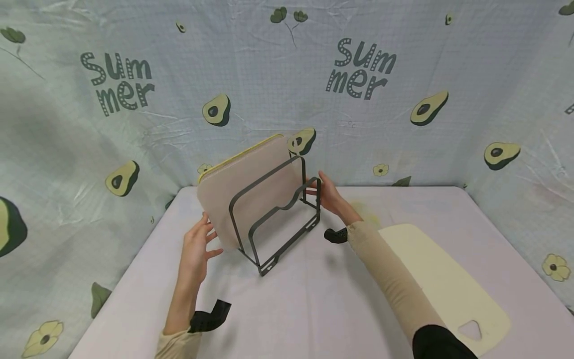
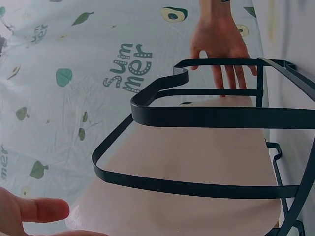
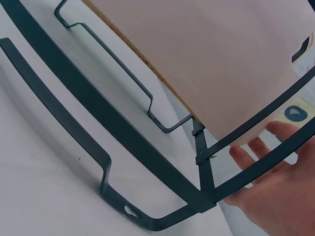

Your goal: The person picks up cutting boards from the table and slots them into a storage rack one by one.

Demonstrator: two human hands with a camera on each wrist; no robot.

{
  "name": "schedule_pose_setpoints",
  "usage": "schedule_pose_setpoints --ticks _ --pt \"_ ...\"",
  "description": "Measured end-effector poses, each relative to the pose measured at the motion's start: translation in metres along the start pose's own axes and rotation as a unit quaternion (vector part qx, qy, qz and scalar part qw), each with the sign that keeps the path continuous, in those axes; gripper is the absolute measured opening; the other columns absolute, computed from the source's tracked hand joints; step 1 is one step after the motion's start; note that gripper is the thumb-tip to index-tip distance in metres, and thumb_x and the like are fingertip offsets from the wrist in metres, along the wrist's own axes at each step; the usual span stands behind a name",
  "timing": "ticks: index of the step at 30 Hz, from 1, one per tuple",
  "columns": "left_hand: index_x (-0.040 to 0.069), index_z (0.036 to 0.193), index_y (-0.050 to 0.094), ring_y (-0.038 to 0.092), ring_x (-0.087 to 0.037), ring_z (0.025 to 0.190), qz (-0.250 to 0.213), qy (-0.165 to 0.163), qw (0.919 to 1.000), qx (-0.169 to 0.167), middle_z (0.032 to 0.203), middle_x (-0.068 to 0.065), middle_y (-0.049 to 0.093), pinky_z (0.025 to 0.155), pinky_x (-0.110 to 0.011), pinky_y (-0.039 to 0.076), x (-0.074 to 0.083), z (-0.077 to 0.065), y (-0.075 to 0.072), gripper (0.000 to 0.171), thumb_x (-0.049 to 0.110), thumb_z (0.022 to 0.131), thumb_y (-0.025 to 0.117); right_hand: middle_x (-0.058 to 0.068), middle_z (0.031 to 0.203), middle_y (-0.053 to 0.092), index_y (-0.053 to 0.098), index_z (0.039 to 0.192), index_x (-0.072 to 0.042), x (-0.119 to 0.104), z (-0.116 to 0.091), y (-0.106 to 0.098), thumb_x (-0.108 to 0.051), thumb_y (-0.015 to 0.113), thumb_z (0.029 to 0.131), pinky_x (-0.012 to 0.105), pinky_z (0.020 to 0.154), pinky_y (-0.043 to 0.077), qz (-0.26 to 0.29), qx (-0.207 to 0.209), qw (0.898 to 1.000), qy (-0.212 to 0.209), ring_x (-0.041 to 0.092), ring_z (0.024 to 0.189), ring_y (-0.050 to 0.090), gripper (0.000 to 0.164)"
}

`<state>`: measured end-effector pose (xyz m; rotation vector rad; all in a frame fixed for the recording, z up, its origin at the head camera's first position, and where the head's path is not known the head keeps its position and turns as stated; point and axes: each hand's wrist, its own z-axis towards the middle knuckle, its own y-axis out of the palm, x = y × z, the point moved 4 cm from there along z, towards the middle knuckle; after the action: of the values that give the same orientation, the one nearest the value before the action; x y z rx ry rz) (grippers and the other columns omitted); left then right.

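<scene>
A dark metal rack (image 1: 277,207) stands on the table with a pinkish-beige cutting board (image 1: 242,199) leaning upright in it. A thin yellow edge (image 1: 242,155) shows behind that board's top. At the board's left edge is my left hand (image 1: 194,252), fingers spread and fingertips right at the edge. In the left wrist view its thumb (image 2: 44,209) lies close to the board's corner. My right hand (image 1: 331,195) reaches to the rack's far right end. Its fingers (image 3: 261,147) extend past the rack's bars toward the board's end, as the right wrist view shows.
A cream cutting board (image 1: 441,279) with a handle hole lies flat on the table at the right, partly under my right forearm. The white table (image 1: 287,309) meets a cloth backdrop (image 1: 269,65) printed with avocados at the back and sides.
</scene>
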<state>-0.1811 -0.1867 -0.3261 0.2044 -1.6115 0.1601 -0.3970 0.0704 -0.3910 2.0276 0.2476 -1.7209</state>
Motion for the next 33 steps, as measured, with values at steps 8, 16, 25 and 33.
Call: schedule_pose_setpoints --ticks 8,16,25,33 --pt "0.002 0.142 0.013 0.02 -0.042 0.132 0.024 -0.006 0.9997 0.003 0.147 -0.021 0.01 0.093 -0.062 0.032 -0.011 0.001 0.003 0.054 0.026 0.096 0.028 0.02 0.147 0.017 0.02 0.14 0.004 0.011 0.0 -0.004 -0.047 0.008 0.094 0.052 0.11 0.003 -0.001 0.004 1.0 0.014 0.037 0.135 0.017 0.069" --pt "0.004 0.142 0.011 0.018 -0.041 0.133 0.025 0.004 0.9997 0.001 0.147 -0.021 0.01 0.09 -0.063 0.034 -0.014 -0.001 0.004 0.051 0.015 0.095 0.027 0.02 0.147 0.018 0.025 0.138 0.003 0.013 -0.001 -0.004 -0.051 0.01 0.093 0.055 0.109 0.004 -0.027 0.015 1.0 0.005 0.037 0.135 0.017 0.071" --pt "0.006 0.142 0.006 0.014 -0.04 0.134 0.023 0.01 0.9997 -0.003 0.149 -0.019 0.004 0.09 -0.063 0.033 -0.014 -0.001 0.007 0.053 0.011 0.093 0.025 0.019 0.147 0.016 0.023 0.138 0.003 0.009 -0.003 -0.003 -0.046 0.006 0.094 0.055 0.109 0.004 -0.032 0.01 0.999 0.011 0.036 0.135 0.017 0.068" --pt "0.009 0.143 0.006 0.016 -0.039 0.134 0.027 -0.006 0.9996 -0.003 0.148 -0.022 0.007 0.093 -0.063 0.031 -0.014 -0.002 0.006 0.054 0.013 0.093 0.026 0.013 0.141 0.035 0.035 0.137 -0.008 0.045 0.038 -0.037 -0.055 0.019 0.092 0.051 0.107 0.018 -0.013 -0.025 0.999 -0.045 0.03 0.13 0.034 0.066"
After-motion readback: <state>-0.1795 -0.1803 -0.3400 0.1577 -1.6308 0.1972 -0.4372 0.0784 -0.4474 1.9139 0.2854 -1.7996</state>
